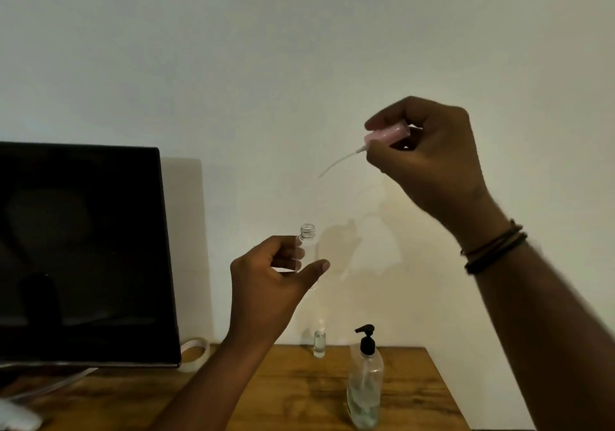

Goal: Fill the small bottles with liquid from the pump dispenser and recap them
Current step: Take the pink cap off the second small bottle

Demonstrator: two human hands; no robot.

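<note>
Head view: left hand (266, 274) held up, grip curled round a small clear bottle (307, 251), neck uncapped, upright, well above the counter (299, 394). Right hand (429, 161) raised higher, grip pinching the pink spray cap (386, 135), dip tube (337, 164) hanging free. On the counter: pump dispenser (364, 384), second small bottle (319, 342) capped near the wall, tape roll (196, 352) beside the monitor (83, 254)

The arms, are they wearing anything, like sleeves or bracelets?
No sleeves show: both forearms are bare right down to the wrists. The right wrist has a few thin dark bands, like cord bracelets, stacked close together. The left hand and right hand show no gloves, and I can see no rings or watch.
</note>
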